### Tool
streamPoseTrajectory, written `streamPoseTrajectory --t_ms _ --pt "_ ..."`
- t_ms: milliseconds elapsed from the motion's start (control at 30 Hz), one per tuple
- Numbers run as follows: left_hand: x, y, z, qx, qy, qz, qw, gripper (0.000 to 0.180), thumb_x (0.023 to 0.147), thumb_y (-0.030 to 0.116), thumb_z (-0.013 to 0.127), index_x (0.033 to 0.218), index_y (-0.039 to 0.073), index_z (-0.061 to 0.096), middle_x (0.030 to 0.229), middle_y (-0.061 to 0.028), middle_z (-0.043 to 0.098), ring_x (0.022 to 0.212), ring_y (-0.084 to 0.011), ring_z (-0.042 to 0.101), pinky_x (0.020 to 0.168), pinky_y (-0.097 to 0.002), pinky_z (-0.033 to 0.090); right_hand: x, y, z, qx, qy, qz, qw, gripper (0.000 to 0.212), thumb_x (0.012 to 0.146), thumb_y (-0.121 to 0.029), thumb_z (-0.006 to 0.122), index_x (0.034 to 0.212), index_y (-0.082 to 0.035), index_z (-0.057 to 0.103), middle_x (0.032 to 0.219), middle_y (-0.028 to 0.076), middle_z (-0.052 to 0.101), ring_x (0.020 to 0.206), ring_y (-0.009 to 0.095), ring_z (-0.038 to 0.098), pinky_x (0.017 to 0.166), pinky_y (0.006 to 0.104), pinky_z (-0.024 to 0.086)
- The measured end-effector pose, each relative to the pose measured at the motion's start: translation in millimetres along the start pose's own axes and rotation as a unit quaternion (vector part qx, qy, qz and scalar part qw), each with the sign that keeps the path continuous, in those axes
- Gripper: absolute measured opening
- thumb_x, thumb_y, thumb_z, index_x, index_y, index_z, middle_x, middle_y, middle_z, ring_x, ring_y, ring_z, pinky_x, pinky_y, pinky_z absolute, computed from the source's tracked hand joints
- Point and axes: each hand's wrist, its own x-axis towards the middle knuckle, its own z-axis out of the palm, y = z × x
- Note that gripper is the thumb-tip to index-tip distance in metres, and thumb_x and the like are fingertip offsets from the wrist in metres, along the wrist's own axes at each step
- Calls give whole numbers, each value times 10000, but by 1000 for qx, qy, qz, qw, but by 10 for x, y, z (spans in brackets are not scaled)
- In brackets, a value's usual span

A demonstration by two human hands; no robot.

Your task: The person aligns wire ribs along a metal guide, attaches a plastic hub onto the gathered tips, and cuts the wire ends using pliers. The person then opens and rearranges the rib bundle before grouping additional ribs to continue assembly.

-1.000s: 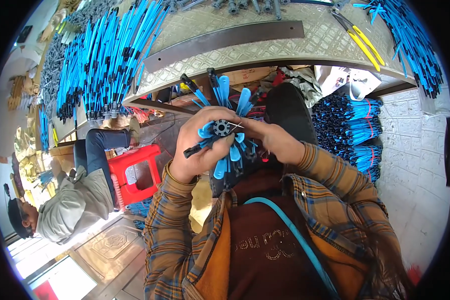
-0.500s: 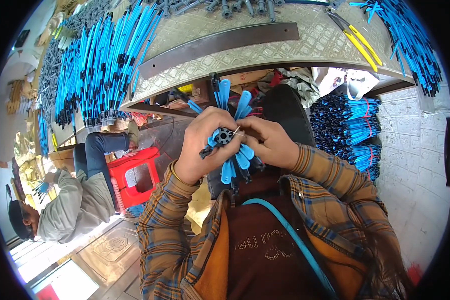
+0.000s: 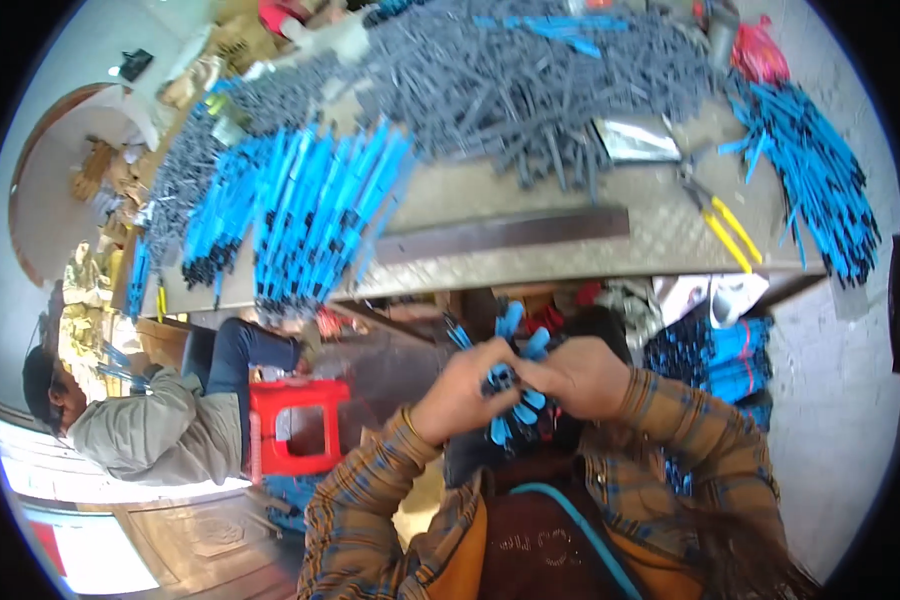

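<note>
My left hand is closed around a bundle of blue and black plastic sticks, held over my lap. Flat blue ends fan out above and below the fist, and a dark round end faces up out of it. Against the bundle's right side, my right hand has its fingers curled in, touching my left fingers. Motion blur and the hand itself hide what the right fingers pinch.
A worktable ahead bears a metal bar, yellow-handled pliers, a heap of grey plastic pieces and blue stick piles. Tied blue bundles are stacked below right. Left are a red stool and a seated person.
The view has tipped up, so more of the tabletop shows and my hands sit lower and further right in it. Both hands stay together at the bundle. A thin pale strand by the right fingers no longer shows.
</note>
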Motion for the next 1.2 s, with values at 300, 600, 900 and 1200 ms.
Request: streamPoseTrajectory --t_ms 300,600,900,1200 --pt "3 44 48 -23 -56 -31 998 249 691 87 640 860 39 464 720 -170 545 707 -369 559 587 -387 440 -51 -288 66 266 37 267 925 122 860 -175 532 837 -56 523 623 63 504 538 173 493 509 294 397" --pt "67 91 189 29 -31 41 998 234 723 115 641 858 40 465 679 -164 535 665 -369 556 569 -376 442 -59 -274 -256 387 -37 390 835 190 873 -195 517 806 -17 515 658 101 500 569 176 484 554 309 408" --pt "27 116 -13 -93 -51 -72 992 169 773 113 654 825 43 509 745 -88 547 679 -191 567 627 -297 437 -594 683 -1513 -311 146 289 893 139 793 -119 571 859 -3 534 852 172 543 792 311 536 704 381 427" --pt "-109 53 -1 -163 -45 -90 981 149 791 111 646 814 42 516 721 -30 535 669 -90 484 629 -248 417 -1186 1120 -1580 -392 41 344 853 173 817 -186 560 848 -20 520 855 143 542 763 332 522 648 408 420"
